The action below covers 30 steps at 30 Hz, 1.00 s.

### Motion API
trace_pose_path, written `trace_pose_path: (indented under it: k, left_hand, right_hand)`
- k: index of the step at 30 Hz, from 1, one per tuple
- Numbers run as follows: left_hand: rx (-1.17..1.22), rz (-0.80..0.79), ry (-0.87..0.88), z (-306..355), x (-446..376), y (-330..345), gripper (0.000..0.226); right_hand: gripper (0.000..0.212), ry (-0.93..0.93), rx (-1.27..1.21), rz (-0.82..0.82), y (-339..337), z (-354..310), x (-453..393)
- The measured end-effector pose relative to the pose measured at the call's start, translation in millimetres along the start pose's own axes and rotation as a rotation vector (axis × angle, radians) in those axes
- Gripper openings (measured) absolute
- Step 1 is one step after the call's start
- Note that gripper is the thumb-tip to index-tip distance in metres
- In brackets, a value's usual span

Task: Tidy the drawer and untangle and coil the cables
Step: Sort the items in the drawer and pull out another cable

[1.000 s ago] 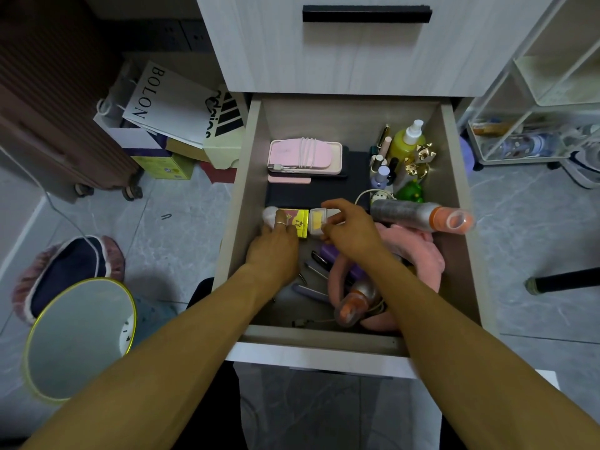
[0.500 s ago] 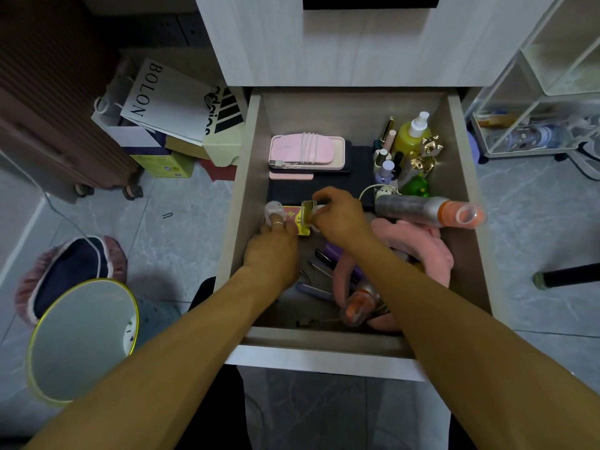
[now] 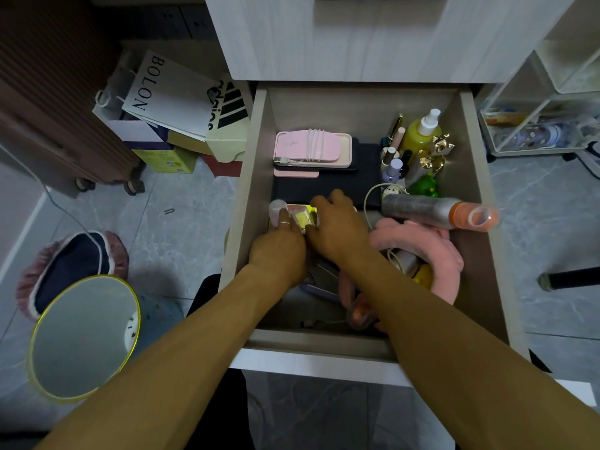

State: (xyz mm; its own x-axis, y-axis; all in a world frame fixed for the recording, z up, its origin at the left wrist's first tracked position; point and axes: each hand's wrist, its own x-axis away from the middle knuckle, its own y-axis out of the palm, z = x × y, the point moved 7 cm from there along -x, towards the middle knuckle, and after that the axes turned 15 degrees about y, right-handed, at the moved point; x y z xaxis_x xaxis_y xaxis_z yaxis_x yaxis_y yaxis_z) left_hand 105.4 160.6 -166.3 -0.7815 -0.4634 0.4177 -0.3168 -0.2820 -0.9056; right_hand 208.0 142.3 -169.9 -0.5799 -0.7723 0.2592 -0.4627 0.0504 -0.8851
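Note:
The open wooden drawer [image 3: 251, 196] holds a jumble of toiletries. My left hand [image 3: 281, 246] and my right hand [image 3: 337, 227] meet at its left middle, both gripping a pink and yellow tube [image 3: 303, 216] with a pale cap [image 3: 277, 211] that lies sideways. A white cable is coiled around a pink case [image 3: 311, 149] at the back left. Another pale cable [image 3: 368, 196] loops beside a silver and orange bottle [image 3: 431, 211]. A thin cable [image 3: 394, 254] lies on the pink cloth [image 3: 435, 251].
Small bottles and a yellow spray bottle [image 3: 420, 133] crowd the drawer's back right corner. A black flat item [image 3: 308, 188] lies under the case. On the floor to the left stand a yellow-rimmed bin [image 3: 81, 336] and paper bags [image 3: 168, 95]. Clear storage boxes [image 3: 535, 125] sit right.
My right hand slid left along the tube until it met my left hand. The view shifted slightly downward and closer to the drawer.

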Motion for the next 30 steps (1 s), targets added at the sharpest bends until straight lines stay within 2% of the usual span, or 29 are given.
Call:
trace_pose_path:
  k: [2,4,6,10,17,20,25,30]
  left_hand:
    - [0.024,-0.027,-0.006,-2,-2,2,0.074]
    - [0.042,-0.085,-0.032,-2,-5,2,0.072]
    - [0.039,-0.133,-0.041,-1,-3,1,0.073]
    - [0.053,-0.024,-0.015,-1,1,-4,0.072]
    - [0.108,-0.003,-0.063,-2,2,-8,0.066]
    - [0.068,-0.019,-0.048,2,5,-9,0.073]
    - [0.104,-0.023,-0.062,1,8,-5,0.083]
    - [0.248,-0.078,-0.191,-6,0,-9,0.065]
  right_hand:
    - [0.052,-0.142,0.084,-0.001,1,-9,2]
    - [0.056,-0.187,0.117,-0.029,4,-9,-1]
    - [0.054,-0.166,0.088,-0.038,6,-4,-4]
    - [0.052,-0.105,0.058,0.02,8,0,-6]
    - [0.058,-0.07,0.035,0.035,6,3,-7]
    - [0.062,-0.071,0.002,0.018,4,8,-5]
    - [0.055,-0.077,-0.017,-0.004,-1,13,-2]
    - [0.051,-0.04,-0.125,-0.04,-17,19,0]
